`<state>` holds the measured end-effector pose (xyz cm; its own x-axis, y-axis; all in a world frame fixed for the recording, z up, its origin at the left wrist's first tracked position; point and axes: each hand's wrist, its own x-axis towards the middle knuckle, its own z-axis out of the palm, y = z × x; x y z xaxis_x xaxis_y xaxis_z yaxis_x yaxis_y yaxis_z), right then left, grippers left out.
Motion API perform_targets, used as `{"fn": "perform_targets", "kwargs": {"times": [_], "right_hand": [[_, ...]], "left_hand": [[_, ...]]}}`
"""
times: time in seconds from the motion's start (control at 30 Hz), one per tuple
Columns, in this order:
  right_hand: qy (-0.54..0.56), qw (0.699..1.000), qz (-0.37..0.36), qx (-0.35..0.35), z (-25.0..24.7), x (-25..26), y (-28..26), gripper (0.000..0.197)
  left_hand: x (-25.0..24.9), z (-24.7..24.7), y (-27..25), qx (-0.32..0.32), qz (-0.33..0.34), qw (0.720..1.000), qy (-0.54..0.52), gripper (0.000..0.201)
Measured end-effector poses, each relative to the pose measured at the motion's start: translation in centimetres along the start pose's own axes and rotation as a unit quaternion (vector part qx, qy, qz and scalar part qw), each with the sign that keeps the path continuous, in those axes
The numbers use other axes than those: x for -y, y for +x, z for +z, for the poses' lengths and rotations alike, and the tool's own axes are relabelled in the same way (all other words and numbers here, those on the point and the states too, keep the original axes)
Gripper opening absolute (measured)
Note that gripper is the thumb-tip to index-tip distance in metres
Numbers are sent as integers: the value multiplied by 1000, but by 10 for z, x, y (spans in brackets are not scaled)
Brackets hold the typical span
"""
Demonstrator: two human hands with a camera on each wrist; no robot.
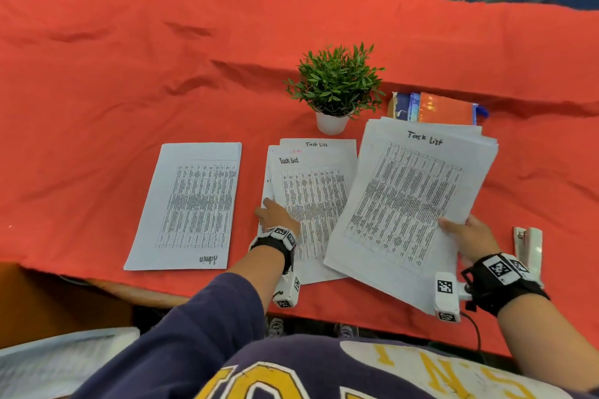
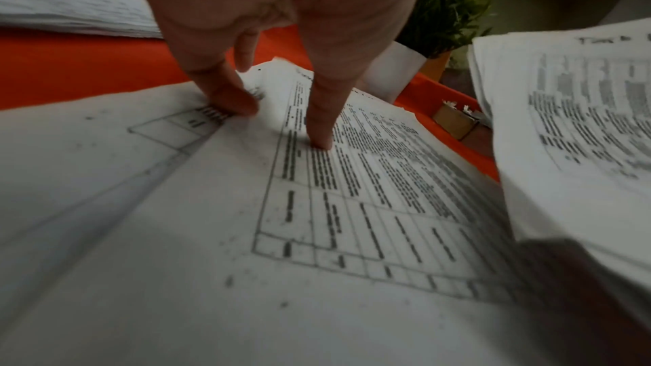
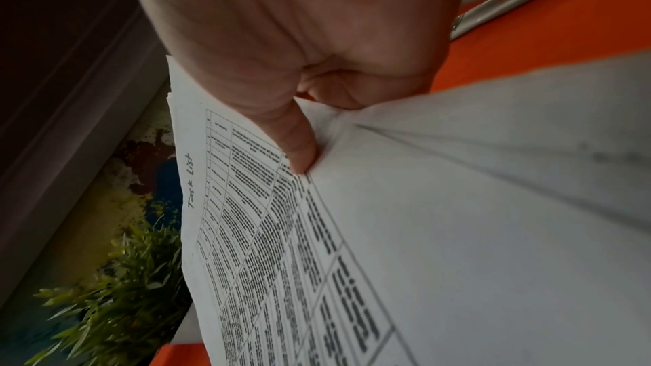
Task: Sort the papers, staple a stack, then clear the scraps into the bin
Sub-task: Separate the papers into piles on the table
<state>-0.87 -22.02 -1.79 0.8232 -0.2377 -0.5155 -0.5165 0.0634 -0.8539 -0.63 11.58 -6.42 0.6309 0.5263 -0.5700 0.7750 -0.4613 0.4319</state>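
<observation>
Right hand [image 1: 470, 236]: a "Task list" stack [image 1: 408, 197] is pinched at its near right edge, thumb on top
Left hand [image 1: 277, 217]: middle pile [image 1: 311, 197] is pressed with straight fingertips [image 2: 318, 132]

Left hand [image 1: 278, 216], centre of the frame, reaches forward with straight fingers [image 2: 318, 121] pointing down; right hand [image 1: 470, 236], lower right, has its thumb and fingers pinched together.

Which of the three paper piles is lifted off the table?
The right-hand pile, topped "Task List", gripped by the right hand. The middle pile and the left "Admin" pile lie flat.
</observation>
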Motion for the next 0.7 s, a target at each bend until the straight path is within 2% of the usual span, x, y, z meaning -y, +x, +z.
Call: {"fn": "perform_targets", "kwargs": {"times": [0.03, 0.07, 0.1, 0.17, 0.23, 0.27, 0.3, 0.33, 0.43, 0.5, 0.57, 0.7], "right_hand": [[-6, 1000, 5, 3, -5, -2, 2, 64], [-12, 1000, 7, 6, -11, -5, 5, 84], [-9, 1000, 2, 8, -15, -8, 8, 88], [-2, 1000, 5, 4, -18, -11, 10, 76], [-5, 1000, 8, 0, -17, -11, 10, 80], [-2, 1000, 10, 4, -12, -6, 6, 66], [-1, 1000, 9, 5, -10, -3, 3, 41], [-4, 1000, 10, 0, -9, -3, 3, 25], [-10, 1000, 14, -4, -9, -5, 5, 28], [-21, 1000, 16, -6, -8, -4, 4, 23], [-24, 999, 16, -21, -9, -4, 6, 27], [-20, 999, 17, -34, -7, -2, 5, 37]], "left_hand": [[0, -1, 3, 7, 4, 1000, -21, 85], [1, -2, 3, 19, 9, 999, -38, 81], [2, -2, 5, 25, 23, 998, -45, 76], [4, -1, 6, 6, 76, 997, -12, 60], [4, -1, 5, -24, 128, 990, 59, 45], [3, -2, 3, -35, 138, 985, 92, 42], [3, -2, 3, -49, 135, 983, 116, 41], [3, -4, 4, -60, 114, 984, 125, 40], [7, -10, 8, -70, 51, 992, 97, 42], [12, -10, 13, -59, 41, 995, 72, 47], [12, -12, 15, -51, 62, 996, 39, 49], [4, -18, 9, -59, 143, 987, 41, 29]]}}
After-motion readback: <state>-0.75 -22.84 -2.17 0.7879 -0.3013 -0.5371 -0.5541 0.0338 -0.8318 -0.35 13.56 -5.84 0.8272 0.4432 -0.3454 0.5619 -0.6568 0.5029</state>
